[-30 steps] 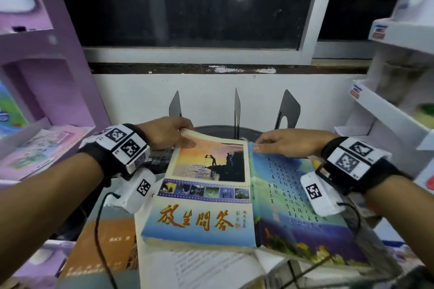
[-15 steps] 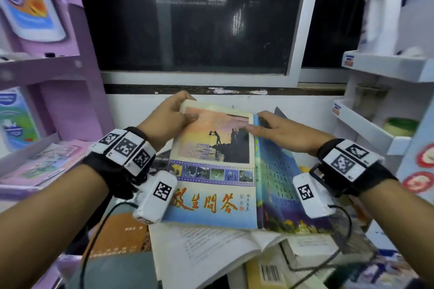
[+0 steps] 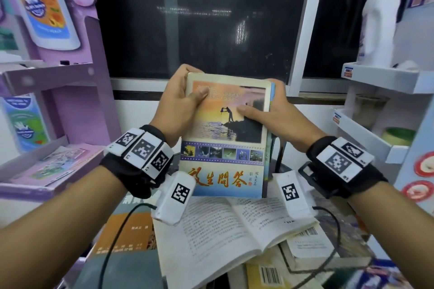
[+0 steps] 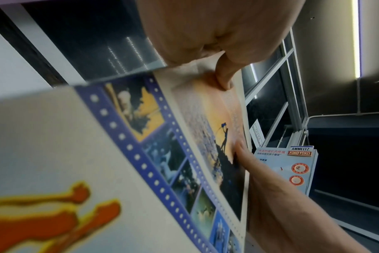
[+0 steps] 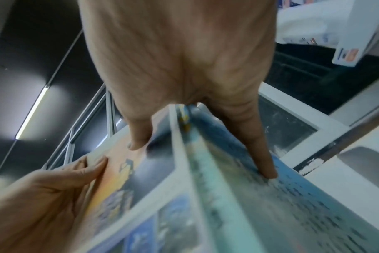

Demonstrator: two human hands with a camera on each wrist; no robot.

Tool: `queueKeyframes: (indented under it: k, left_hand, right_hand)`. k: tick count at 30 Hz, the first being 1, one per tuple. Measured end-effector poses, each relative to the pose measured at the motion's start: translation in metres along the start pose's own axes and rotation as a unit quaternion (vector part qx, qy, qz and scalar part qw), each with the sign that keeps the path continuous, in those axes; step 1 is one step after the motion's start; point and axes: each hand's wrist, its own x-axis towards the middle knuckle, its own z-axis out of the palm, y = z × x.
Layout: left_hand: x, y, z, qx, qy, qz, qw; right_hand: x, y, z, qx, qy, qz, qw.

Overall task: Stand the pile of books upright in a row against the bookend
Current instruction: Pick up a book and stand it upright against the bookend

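Both hands hold 1 book [image 3: 225, 138] upright in the air, above the pile of books [image 3: 225, 237]. The left hand [image 3: 178, 105] grips its left edge — thumb on the sunset cover, fingers curled behind. The right hand [image 3: 272, 112] grips the spine side — thumb on the cover, fingers on the back. An open book [image 3: 218, 225] lies on top of the pile.

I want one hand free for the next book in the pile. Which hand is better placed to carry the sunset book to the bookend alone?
Probably the right hand: it clamps the book by its spine, thumb on the front cover and fingers behind. The left hand only holds the upper left corner.
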Motion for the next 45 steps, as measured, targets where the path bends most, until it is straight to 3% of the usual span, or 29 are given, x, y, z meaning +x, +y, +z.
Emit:
queueKeyframes:
  k: [15, 25, 28, 32, 38, 45]
  left_hand:
    - [-0.003, -0.022, 0.003, -0.067, -0.001, -0.077, 0.995]
    - [-0.006, -0.018, 0.003, -0.161, 0.028, -0.105, 0.981]
    - [-0.009, -0.014, -0.001, -0.211, 0.002, -0.128, 0.969]
    - [-0.008, -0.012, -0.008, -0.225, -0.002, -0.108, 0.968]
    - [-0.001, -0.009, -0.02, -0.217, -0.028, -0.092, 0.971]
    - [0.005, -0.018, -0.036, -0.194, -0.081, -0.085, 0.974]
  right_hand:
    - [-0.013, -0.006, 0.029, 0.047, 0.109, -0.083, 0.989]
    - [-0.019, -0.029, 0.038, 0.132, 0.13, -0.159, 0.97]
    - [-0.019, -0.033, 0.036, 0.161, 0.135, -0.163, 0.964]
    - [-0.02, -0.038, 0.035, 0.186, 0.137, -0.167, 0.958]
    - [-0.016, -0.048, 0.023, 0.185, 0.072, -0.161, 0.967]
    - [-0.02, -0.068, 0.004, 0.091, -0.115, -0.076, 0.986]
